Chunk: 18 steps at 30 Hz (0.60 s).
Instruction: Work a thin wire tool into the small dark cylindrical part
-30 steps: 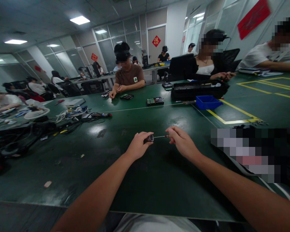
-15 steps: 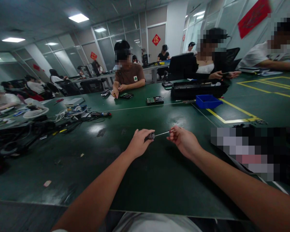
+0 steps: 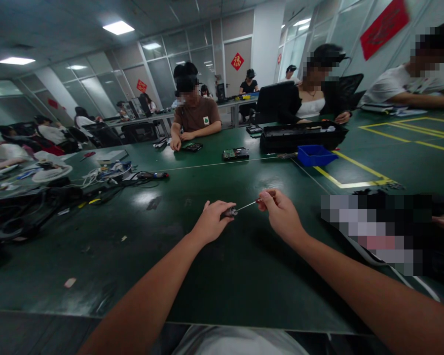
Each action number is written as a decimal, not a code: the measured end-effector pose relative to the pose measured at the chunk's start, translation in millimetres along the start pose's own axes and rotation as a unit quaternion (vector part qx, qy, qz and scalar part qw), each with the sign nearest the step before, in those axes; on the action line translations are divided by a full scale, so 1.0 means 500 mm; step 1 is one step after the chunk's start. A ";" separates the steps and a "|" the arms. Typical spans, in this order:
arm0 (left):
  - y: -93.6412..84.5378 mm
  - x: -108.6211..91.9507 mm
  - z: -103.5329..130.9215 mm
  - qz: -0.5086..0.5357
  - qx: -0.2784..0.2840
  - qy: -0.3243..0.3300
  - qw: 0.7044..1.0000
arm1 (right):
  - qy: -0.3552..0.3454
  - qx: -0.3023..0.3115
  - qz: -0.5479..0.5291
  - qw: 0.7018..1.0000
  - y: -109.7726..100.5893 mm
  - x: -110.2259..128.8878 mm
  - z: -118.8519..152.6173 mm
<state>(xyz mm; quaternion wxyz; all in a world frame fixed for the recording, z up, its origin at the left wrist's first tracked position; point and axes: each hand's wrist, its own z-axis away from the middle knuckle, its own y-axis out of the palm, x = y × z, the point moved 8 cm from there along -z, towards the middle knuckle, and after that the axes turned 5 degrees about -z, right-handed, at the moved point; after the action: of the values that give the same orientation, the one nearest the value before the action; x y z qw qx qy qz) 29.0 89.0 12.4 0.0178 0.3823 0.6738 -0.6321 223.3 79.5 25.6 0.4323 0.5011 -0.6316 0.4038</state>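
Note:
A screwdriver spans the gap between my hands, held above the green table (image 3: 214, 276). My left hand (image 3: 215, 221) is closed around its dark, thick handle (image 3: 231, 212), which has a grey end. From there a thin metal shaft (image 3: 246, 205) slants up to the right. My right hand (image 3: 281, 212) pinches the far end of the shaft, where a small red bit shows at the fingertips. The fingers hide most of that end, so I cannot make out the red part's shape.
Ahead lies a hard drive (image 3: 236, 154), with a blue bin (image 3: 316, 155) and a long black tray (image 3: 303, 137) to its right. Tangled cables (image 3: 114, 172) spread at left. A blurred-out dark heap (image 3: 377, 231) is at right. Co-workers sit across the table.
My right hand has turned, its thumb now lying more on top, and the shaft slants a little more steeply. My left hand still grips the handle, slightly lower.

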 end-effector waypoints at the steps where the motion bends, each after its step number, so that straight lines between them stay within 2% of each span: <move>1: 0.001 0.000 0.000 -0.002 0.001 -0.002 1.000 | -0.011 0.001 0.016 1.000 0.001 0.008 0.002; 7: 0.008 -0.003 -0.002 -0.009 0.012 0.008 1.000 | -0.036 0.034 0.067 0.997 0.013 0.022 0.010; 11: 0.007 -0.003 -0.001 -0.002 0.013 0.000 1.000 | -0.048 0.022 0.131 0.990 0.007 0.028 0.011; 18: -0.015 0.009 -0.001 0.052 -0.034 -0.031 0.998 | -0.039 0.007 0.128 0.991 -0.003 0.032 0.010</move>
<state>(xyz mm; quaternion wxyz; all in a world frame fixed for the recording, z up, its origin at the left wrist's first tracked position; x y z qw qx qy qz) 22.1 92.1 16.4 0.0850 0.3963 0.6733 -0.6183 222.3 70.0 39.7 0.3488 0.4347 -0.7041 0.4400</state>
